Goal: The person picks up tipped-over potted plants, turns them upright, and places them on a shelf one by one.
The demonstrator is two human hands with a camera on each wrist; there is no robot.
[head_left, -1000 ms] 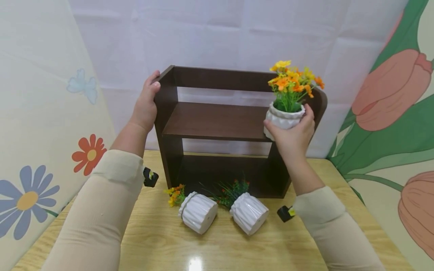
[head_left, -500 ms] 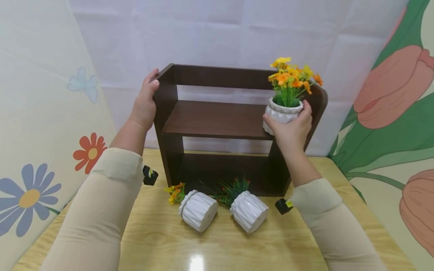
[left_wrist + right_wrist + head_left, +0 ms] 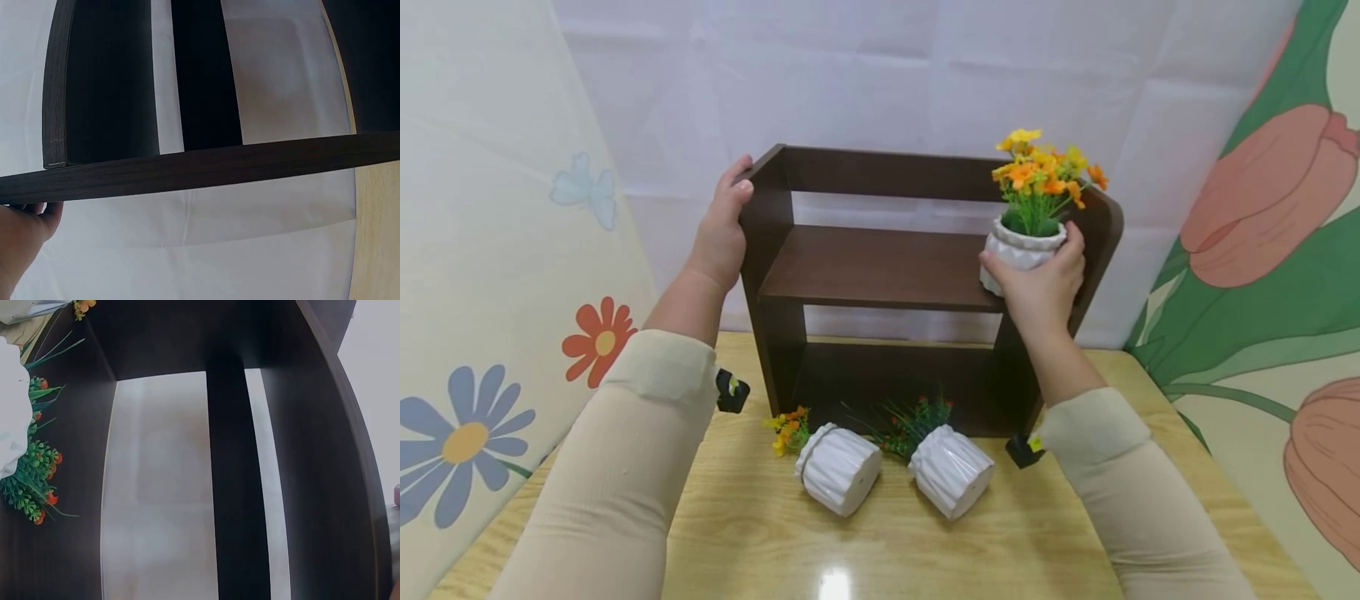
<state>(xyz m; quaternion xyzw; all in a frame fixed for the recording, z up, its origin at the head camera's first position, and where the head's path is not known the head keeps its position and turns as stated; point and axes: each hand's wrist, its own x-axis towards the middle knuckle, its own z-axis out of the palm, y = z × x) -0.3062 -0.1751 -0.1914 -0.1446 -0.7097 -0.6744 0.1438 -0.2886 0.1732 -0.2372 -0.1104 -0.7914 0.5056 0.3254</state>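
While left fingers grip the shelf edge, right fingers clasp the flowerpot — open room leftward.

Adds up to three white pots, with two bunches of yellow and orange flowers and one red-dotted green plant between them. Also one dark shelf unit with two shelf boards, two hands, two beige sleeves, two small black wrist pieces, one table, two printed daisies, one printed butterfly, at least two printed tulips.
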